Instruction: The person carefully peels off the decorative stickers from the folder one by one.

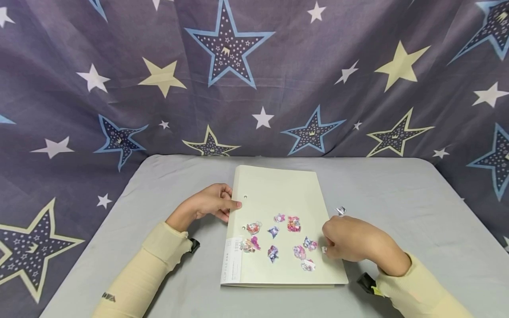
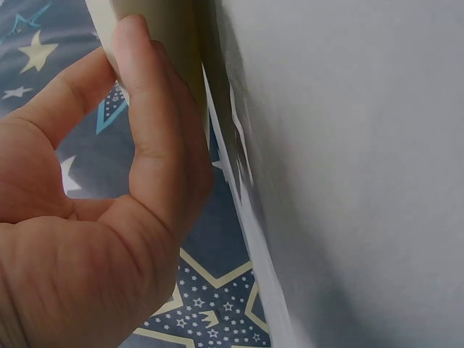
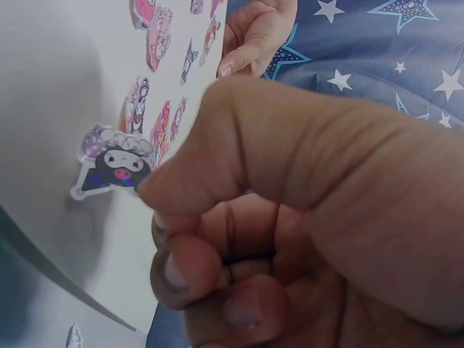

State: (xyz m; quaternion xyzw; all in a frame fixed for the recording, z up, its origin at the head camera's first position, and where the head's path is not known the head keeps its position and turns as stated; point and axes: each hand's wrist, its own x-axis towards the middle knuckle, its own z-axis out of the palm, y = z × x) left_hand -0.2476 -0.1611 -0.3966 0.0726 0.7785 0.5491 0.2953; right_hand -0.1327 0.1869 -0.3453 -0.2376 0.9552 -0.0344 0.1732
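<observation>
A pale cream clip file [image 1: 278, 187] lies flat, with several small cartoon stickers on the lower half of its cover, among them a square pink one [image 1: 294, 224]. My left hand [image 1: 210, 202] is at its spine, one digit resting on the cover; in the left wrist view the fingers [image 2: 156, 123] lie fairly straight against the spine. My right hand [image 1: 355, 238] is over the cover's right edge. Its thumb and forefinger pinch a small cartoon sticker [image 3: 116, 163] with a black hood and white face, close above the cover. The forefinger is mostly hidden behind the thumb.
Just beyond the file's right edge, a small black-and-white sticker [image 1: 340, 211] lies on the grey tabletop [image 1: 397, 198]. A white label [image 1: 232, 260] sits at the lower spine. A star-patterned cloth [image 1: 254, 97] hangs behind the table.
</observation>
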